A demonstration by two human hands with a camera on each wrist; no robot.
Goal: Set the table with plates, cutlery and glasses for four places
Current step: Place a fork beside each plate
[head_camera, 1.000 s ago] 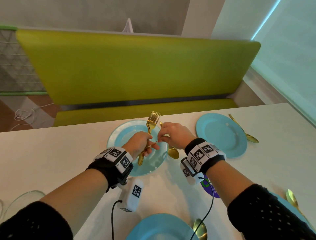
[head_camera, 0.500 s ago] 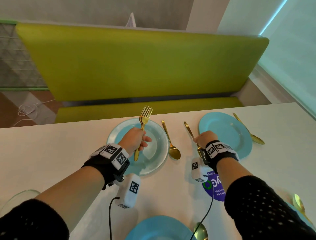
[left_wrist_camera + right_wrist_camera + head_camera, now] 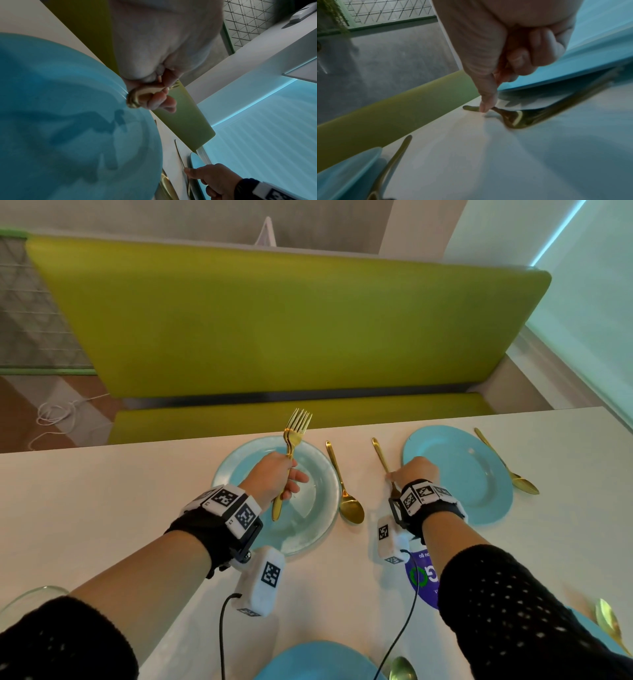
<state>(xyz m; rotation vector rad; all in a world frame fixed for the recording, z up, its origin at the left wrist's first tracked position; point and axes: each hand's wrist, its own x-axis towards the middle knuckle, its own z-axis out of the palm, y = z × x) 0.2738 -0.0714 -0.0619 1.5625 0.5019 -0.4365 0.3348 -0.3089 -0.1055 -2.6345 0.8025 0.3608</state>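
Head view: the left hand (image 3: 274, 477) grips a bunch of gold forks (image 3: 294, 440) upright above the glassy blue plate (image 3: 318, 529) at the white bench's (image 3: 102, 508) centre. At that plate's 3 o'clock lies a gold spoon (image 3: 346, 491). Further right, the right hand (image 3: 416, 474) pinches a gold fork (image 3: 382, 455) flat on the bench, just left of a second blue plate (image 3: 479, 474).

Left wrist view: curled fingers (image 3: 159, 101) wrap the fork handles.

Right wrist view: the thumb (image 3: 486, 100) presses the fork's handle onto the bench; the other fingers curl in.
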